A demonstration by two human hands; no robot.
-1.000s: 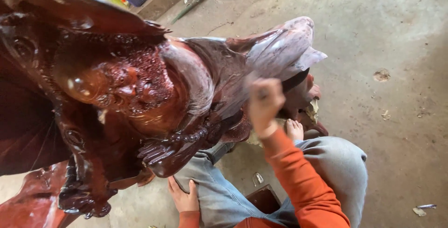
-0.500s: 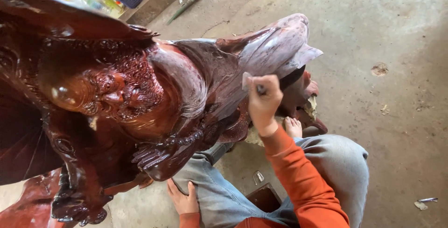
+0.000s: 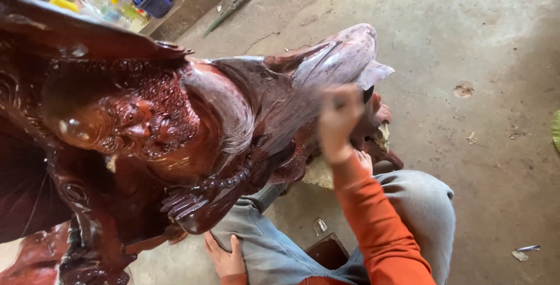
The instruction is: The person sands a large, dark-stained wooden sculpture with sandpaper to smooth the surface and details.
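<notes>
Head view: the carved red wooden statue point(image 3: 175, 127) leans from near left to far right. My right hand point(image 3: 338, 123), blurred, fisted around something small, presses its far-right drapery; my left hand point(image 3: 224, 257) rests flat on my knee point(image 3: 262, 244), farther off.

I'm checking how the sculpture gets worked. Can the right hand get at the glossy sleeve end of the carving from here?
Probably yes: the right hand is raised directly against the wooden statue, nothing between them. It is motion-blurred, so actual contact is unclear.
</notes>
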